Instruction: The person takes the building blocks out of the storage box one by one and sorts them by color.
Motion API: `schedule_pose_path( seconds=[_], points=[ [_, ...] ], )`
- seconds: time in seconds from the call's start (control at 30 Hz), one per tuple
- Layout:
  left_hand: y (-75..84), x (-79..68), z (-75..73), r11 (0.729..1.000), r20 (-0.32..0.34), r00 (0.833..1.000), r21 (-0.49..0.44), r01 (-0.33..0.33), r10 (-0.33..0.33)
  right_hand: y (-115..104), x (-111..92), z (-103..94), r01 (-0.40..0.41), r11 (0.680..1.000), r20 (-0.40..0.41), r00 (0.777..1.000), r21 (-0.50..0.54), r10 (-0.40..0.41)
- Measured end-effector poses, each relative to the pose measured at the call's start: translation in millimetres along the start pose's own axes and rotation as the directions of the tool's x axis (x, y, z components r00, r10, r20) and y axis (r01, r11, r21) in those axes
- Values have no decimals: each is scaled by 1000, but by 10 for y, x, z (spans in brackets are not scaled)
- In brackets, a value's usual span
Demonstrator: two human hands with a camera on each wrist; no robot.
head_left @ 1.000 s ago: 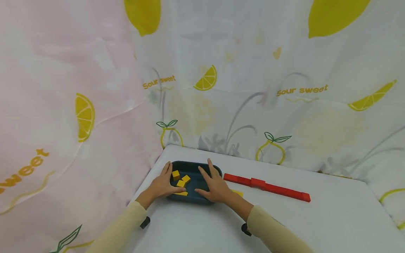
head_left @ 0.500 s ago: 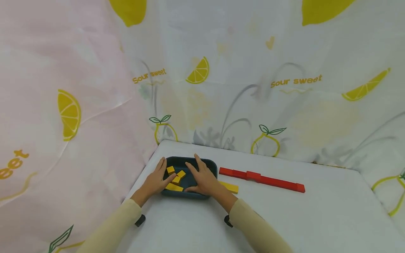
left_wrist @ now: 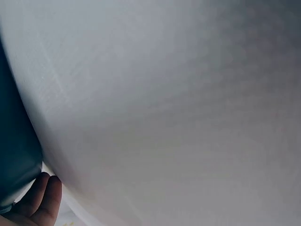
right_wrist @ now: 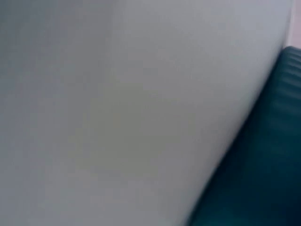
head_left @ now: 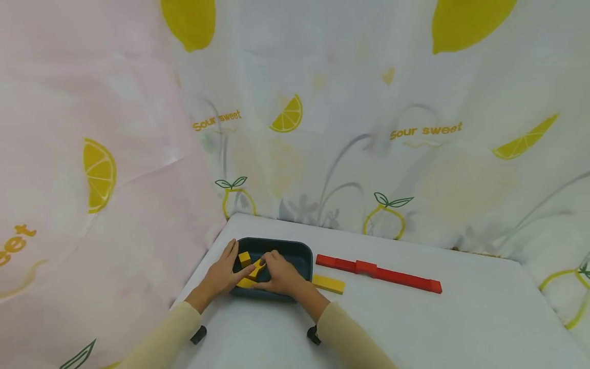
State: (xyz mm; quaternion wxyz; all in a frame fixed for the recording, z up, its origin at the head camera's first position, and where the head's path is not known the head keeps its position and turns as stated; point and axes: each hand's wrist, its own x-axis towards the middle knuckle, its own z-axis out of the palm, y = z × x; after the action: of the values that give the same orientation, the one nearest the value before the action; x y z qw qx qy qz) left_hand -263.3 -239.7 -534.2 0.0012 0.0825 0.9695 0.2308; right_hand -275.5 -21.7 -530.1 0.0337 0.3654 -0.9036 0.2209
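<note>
A dark blue tray (head_left: 301, 256) holds several yellow blocks at its left end. My left hand (head_left: 216, 277) lies along the tray's left side, with straight fingers outside the rim and the thumb reaching in over the blocks. Two of its fingers (left_wrist: 49, 202) show beside the tray wall (left_wrist: 16, 136) in the left wrist view. Inside the tray, my right hand (head_left: 282, 277) curls its fingers and thumb around a yellow block (head_left: 254, 270). A yellow cube (head_left: 245, 259) sits behind that block, and a flat yellow piece (head_left: 245, 283) lies near the front wall, partly hidden by the hands.
A flat yellow strip (head_left: 328, 284) lies on the white table (head_left: 415, 328) just right of the tray. Farther right is a long red bar (head_left: 401, 277) with a raised middle piece. Lemon-print cloth (head_left: 332, 118) hangs behind and to the left.
My right hand has moved left inside the tray, its spread fingers closing around a yellow block. The left hand stays at the tray's left side. The head view has shifted slightly.
</note>
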Motion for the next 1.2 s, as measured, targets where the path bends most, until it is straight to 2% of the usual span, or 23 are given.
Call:
schedule_pose_path(
  seconds=[0.13,0.2,0.3,0.5,0.8,1.0,1.2],
  points=[
    [9,-9,-5,1000,-36,999,-2,-1,1,-13,108,97,-5,997,88,996,79,-2],
    [33,17,11,1000,-49,999,-6,-6,6,13,129,76,-42,997,134,990,68,33],
    [45,-5,44,1000,-28,1000,-13,-2,1,12,92,113,-59,997,169,984,42,51],
    [38,53,-6,1000,-54,998,-23,-16,15,14,169,97,-47,998,162,985,-44,54],
    [26,41,42,1000,-17,1000,-15,-17,17,5,168,155,-83,994,215,972,-65,95],
    [40,57,27,1000,-31,1000,-24,-3,2,1,201,141,-118,992,194,973,-40,124],
    [15,42,14,999,-22,1000,-34,3,-4,-20,224,134,-151,988,216,965,-5,149]
  ],
)
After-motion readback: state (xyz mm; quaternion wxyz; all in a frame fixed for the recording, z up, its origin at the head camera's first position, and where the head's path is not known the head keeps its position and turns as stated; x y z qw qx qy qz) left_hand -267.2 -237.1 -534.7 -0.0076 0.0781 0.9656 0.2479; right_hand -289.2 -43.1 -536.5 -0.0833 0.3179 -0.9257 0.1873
